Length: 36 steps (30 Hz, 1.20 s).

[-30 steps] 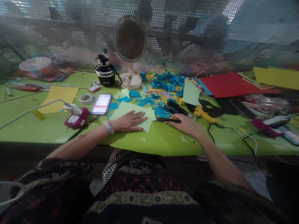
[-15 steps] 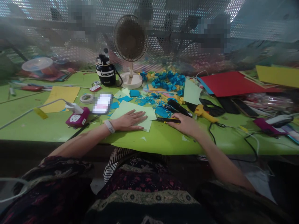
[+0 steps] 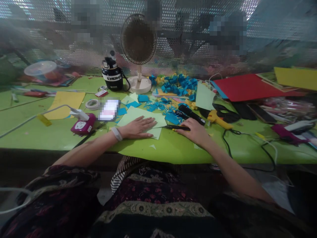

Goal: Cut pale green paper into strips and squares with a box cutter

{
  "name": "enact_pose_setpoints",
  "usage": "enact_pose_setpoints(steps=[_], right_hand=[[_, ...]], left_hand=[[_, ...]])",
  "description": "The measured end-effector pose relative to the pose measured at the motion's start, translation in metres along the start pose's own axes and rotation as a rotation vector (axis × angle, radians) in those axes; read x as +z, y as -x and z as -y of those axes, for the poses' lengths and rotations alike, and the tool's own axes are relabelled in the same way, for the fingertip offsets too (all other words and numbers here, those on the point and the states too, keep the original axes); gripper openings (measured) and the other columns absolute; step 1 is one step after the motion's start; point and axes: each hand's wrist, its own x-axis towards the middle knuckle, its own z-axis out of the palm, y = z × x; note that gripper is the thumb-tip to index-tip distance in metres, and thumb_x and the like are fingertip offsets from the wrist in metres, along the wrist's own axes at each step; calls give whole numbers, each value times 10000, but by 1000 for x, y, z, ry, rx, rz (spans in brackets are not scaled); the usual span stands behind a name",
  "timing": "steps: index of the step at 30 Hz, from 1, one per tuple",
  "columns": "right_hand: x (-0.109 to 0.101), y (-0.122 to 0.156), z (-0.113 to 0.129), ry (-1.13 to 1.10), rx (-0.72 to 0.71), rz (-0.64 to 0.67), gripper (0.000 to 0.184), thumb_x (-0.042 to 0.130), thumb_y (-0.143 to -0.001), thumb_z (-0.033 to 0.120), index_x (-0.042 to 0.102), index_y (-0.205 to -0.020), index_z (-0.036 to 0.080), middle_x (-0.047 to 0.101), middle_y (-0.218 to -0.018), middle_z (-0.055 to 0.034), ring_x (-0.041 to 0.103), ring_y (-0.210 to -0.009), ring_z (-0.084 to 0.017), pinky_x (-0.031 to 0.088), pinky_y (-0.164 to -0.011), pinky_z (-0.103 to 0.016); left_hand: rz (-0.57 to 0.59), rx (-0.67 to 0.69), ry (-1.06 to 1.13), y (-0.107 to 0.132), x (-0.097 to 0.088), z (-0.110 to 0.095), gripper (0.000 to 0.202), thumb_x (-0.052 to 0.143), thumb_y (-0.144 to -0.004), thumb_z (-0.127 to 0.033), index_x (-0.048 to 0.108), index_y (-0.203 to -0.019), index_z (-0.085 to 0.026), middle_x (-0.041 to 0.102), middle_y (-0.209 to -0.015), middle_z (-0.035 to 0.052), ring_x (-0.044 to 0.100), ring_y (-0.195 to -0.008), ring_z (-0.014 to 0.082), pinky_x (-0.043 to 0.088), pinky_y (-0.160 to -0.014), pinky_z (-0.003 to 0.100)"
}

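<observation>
My left hand [image 3: 137, 127] lies flat, fingers stretched out, on a pale green sheet of paper [image 3: 158, 121] on the green table [image 3: 173, 148]. A white band sits on that wrist. My right hand [image 3: 194, 130] rests on the table just right of the sheet, its fingers lying over a slim black and yellow tool [image 3: 175, 127], perhaps a cutter. Whether the fingers grip it is unclear. Behind the hands lie blue paper scraps [image 3: 158, 106] and a heap of folded blue paper pieces [image 3: 179, 84].
A small fan [image 3: 138, 49], a black jar [image 3: 112, 76], a tape roll [image 3: 92, 104], a pink device with a cable [image 3: 83, 125], a yellow glue gun [image 3: 218, 119], black scissors [image 3: 225, 114], red card [image 3: 245, 87] and yellow sheets [image 3: 64, 102] crowd the table. A mesh screen stands behind.
Both hands stay almost still; the right hand and the tool under it have shifted very slightly towards the paper.
</observation>
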Motion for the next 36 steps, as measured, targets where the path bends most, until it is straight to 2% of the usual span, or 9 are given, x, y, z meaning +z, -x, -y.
enact_pose_setpoints(steps=[3, 8, 18, 25, 30, 33, 36], right_hand=[[4, 2, -2, -21, -34, -29, 445, 575, -957, 639, 748, -1006, 232, 676, -1032, -121, 656, -1063, -314, 537, -917, -445], [1, 8, -6, -64, -23, 8, 428, 571, -952, 649, 767, -1029, 276, 674, -1026, -101, 656, -1020, -303, 538, -923, -463], [5, 1, 6, -25, -75, 28, 500, 519, -964, 689, 754, -1018, 251, 661, -1005, -107, 648, -1003, -288, 528, -890, -418], [9, 1, 10, -24, -107, -15, 471, 533, -977, 655, 752, -1023, 241, 659, -1012, -106, 645, -1023, -286, 525, -908, -418], [17, -5, 7, -15, -175, -63, 557, 477, -969, 716, 745, -991, 228, 652, -965, -103, 651, -961, -277, 533, -843, -407], [20, -4, -1, -14, -218, -123, 558, 503, -954, 720, 753, -997, 223, 654, -942, -101, 653, -933, -275, 535, -822, -405], [21, -2, -6, 7, -233, -141, 555, 497, -953, 724, 752, -995, 232, 656, -927, -94, 654, -927, -274, 533, -822, -404]], left_hand=[[-7, 1, -5, 0, 0, 0, 751, 354, -1062, -641, 164, -1688, -273, 146, -1744, 75, 147, -1618, 274, 47, -1304, 454], [-13, 2, 1, -1, 1, 0, 752, 365, -1055, -653, 183, -1683, -281, 154, -1742, 68, 146, -1619, 270, 52, -1306, 455], [3, -8, 13, -1, 2, 0, 791, 292, -1046, -705, 149, -1687, -264, 140, -1748, 67, 127, -1624, 249, 16, -1303, 426], [1, -25, 10, -2, 0, -2, 778, 311, -1055, -678, 156, -1687, -253, 141, -1746, 72, 127, -1623, 254, 22, -1308, 433], [7, -79, 9, -9, 1, -12, 783, 294, -1060, -676, 155, -1687, -229, 131, -1744, 85, 114, -1624, 267, 38, -1310, 468], [6, -63, 58, -12, -5, -14, 769, 289, -1070, -658, 152, -1687, -221, 113, -1748, 85, 81, -1628, 243, 5, -1311, 456], [-56, -26, 149, -6, -16, 0, 673, 260, -1102, -572, 177, -1684, -243, 98, -1754, 47, 42, -1631, 219, -17, -1310, 444]])
